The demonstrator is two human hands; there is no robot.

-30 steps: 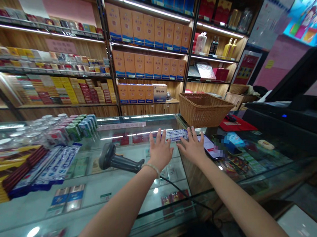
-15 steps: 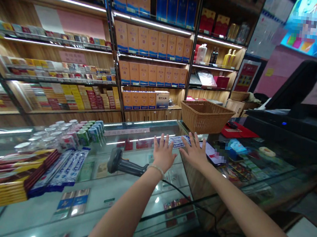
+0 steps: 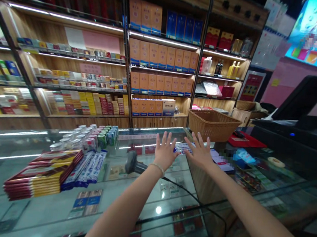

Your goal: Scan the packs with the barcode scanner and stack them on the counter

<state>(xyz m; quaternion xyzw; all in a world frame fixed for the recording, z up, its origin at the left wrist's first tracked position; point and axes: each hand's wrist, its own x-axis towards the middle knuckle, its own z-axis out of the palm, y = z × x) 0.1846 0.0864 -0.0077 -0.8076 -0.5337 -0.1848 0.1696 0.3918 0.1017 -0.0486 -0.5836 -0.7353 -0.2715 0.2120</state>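
Observation:
Fingers spread and palm down, my left hand (image 3: 165,154) is held out above the glass counter (image 3: 150,200) with nothing in it. A bracelet circles that wrist. Close beside it, my right hand (image 3: 200,153) is also spread and holds nothing. Between and behind the fingers lie blue-and-white packets (image 3: 183,148), partly hidden. A black barcode scanner (image 3: 134,164) rests on the glass left of my left hand, its handle partly covered by my forearm. Just right of my right hand lies a phone (image 3: 222,161) with a lit screen.
Stacked red-and-yellow packs (image 3: 43,172), blue stick packets (image 3: 86,169) and rows of small containers (image 3: 88,137) occupy the counter's left. A wicker basket (image 3: 213,126) stands behind my hands. The scanner's cable (image 3: 190,191) crosses the glass. At right is a dark monitor (image 3: 296,99).
The view has turned slightly left and up, so the counter goods and shelves appear farther right and lower. Both hands stay spread in nearly the same pose.

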